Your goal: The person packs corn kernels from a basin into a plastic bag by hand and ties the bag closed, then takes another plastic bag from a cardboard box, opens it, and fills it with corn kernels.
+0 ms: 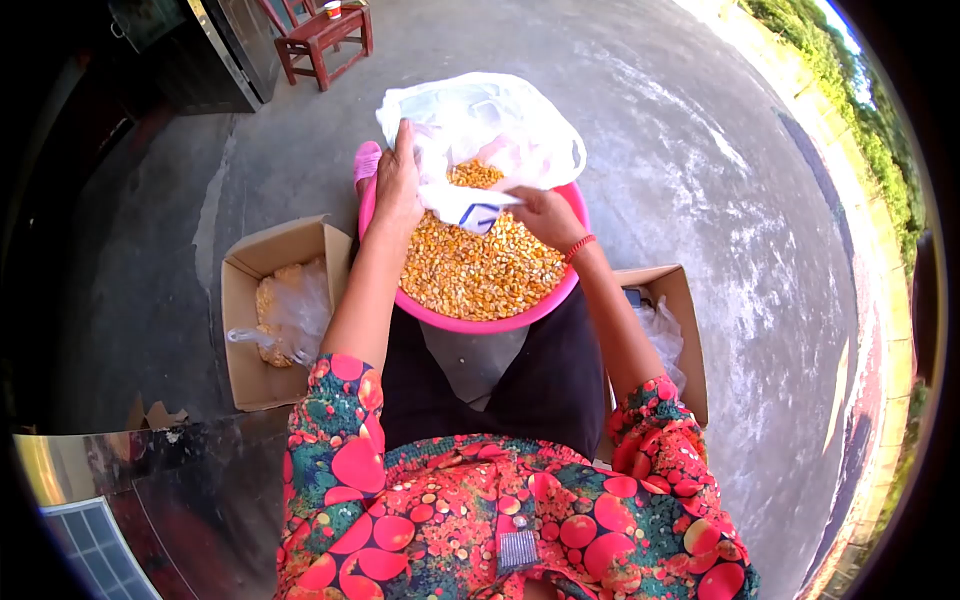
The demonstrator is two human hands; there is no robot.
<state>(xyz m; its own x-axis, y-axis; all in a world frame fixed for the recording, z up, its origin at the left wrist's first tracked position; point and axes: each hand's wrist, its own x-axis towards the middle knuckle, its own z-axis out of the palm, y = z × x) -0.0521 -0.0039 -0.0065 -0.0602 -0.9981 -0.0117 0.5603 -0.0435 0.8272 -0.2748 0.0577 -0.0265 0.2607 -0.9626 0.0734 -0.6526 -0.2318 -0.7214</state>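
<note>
A white plastic bag (540, 110) is held open over the far side of a pink basin (470, 326). Some corn kernels (475, 174) show inside the bag's mouth. Loose corn kernels (480, 275) fill the basin below. My left hand (400, 180) is closed on the bag's left edge, thumb pointing up. At the near right edge, my right hand (545, 215) pinches the bag's rim. Its fingertips are partly hidden by the plastic.
On the left stands a cardboard box (240, 350) holding a clear bag of kernels (295, 310). Another cardboard box (690, 350) with plastic bags stands at right. A red wooden chair (325, 40) with a small cup (333, 10) is farther off, near a dark door (215, 60).
</note>
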